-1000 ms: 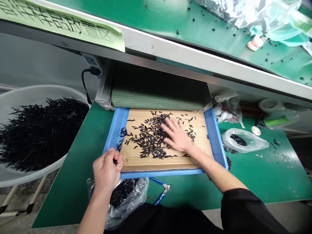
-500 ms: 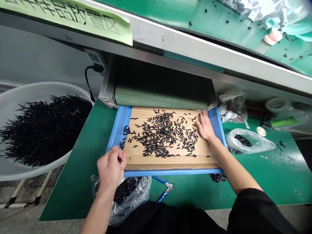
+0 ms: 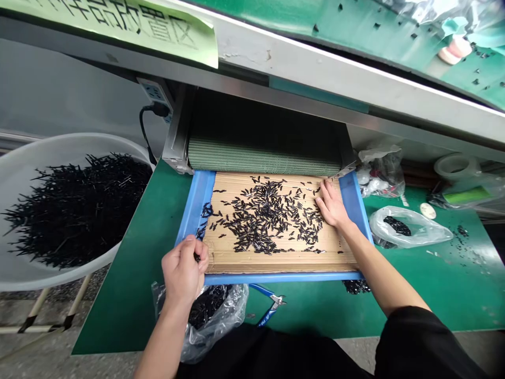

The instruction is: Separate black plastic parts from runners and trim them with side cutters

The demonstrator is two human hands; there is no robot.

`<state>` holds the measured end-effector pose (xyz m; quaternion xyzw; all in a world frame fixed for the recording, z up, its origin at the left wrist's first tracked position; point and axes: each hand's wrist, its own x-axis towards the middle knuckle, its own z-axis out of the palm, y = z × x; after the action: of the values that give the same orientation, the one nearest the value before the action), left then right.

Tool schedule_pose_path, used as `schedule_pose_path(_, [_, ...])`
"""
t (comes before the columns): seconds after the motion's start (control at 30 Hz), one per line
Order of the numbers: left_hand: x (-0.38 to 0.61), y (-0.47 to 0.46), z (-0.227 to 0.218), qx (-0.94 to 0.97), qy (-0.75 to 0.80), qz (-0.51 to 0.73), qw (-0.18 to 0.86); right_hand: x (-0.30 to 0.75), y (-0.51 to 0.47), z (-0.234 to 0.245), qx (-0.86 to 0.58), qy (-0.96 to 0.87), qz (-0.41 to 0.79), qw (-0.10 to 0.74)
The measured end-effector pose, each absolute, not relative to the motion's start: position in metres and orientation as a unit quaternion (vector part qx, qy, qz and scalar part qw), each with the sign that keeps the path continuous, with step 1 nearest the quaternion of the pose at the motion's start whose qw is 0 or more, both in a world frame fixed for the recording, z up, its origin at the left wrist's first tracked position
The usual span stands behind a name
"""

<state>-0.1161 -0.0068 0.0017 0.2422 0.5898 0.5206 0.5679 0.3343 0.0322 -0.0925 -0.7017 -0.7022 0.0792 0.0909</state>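
Note:
A blue-rimmed tray lined with corrugated cardboard holds a loose spread of small black pieces. My right hand lies flat on the cardboard at the tray's right side, fingers apart, beside the scattered pieces. My left hand curls over the near left corner of the tray. A small black piece shows between its fingers, which hide most of it. A few more pieces lie along the left blue rim.
A white basin heaped with black pieces stands left of the green bench. A clear bag of pieces and blue-handled side cutters lie near me. A green mesh belt runs behind the tray.
My right hand has moved from the middle of the pile to the tray's right side. The black pieces now lie more widely spread. My left hand stays at the corner.

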Motion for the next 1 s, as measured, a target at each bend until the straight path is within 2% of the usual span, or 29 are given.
schedule_pose_path(0.13, [-0.116, -0.006, 0.002, 0.242, 0.589, 0.522, 0.567, 0.33, 0.033, -0.093, -0.707, -0.694, 0.086, 0.101])
schedule_pose_path(0.4, [-0.116, -0.007, 0.001, 0.241, 0.59, 0.524, 0.565, 0.341, 0.03, -0.098, -0.711, -0.672, 0.078, 0.193])
schedule_pose_path(0.8, [-0.115, -0.006, 0.002, 0.238, 0.595, 0.523, 0.562, 0.338, 0.028, -0.093, -0.73, -0.635, 0.08, 0.239])
schedule_pose_path(1.0, [-0.114, -0.005, 0.005, 0.233, 0.597, 0.519, 0.566, 0.341, 0.027, -0.096, -0.727, -0.61, 0.075, 0.305])
